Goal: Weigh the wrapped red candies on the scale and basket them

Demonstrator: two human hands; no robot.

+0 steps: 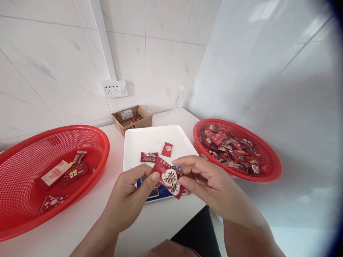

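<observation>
A red candy packet (168, 177) with dark characters on a cream patch is stretched between both hands, above the front of a digital scale (160, 194). My left hand (134, 196) pinches its left side, thumb on top. On the right side, my right hand (206, 182) grips the packet's edge between thumb and fingers. Two small wrapped candies lie on the scale's white tray (139, 137): a dark red one (149, 157) at the left and a bright red one (167, 149) to its right. My hands partly cover the scale's blue panel.
A red basket (103, 142) at the left holds several packets. Another red basket (276, 167) at the right is filled with wrapped candies. Behind the scale are a cardboard box (136, 123) and a clear bottle (178, 101) near the wall.
</observation>
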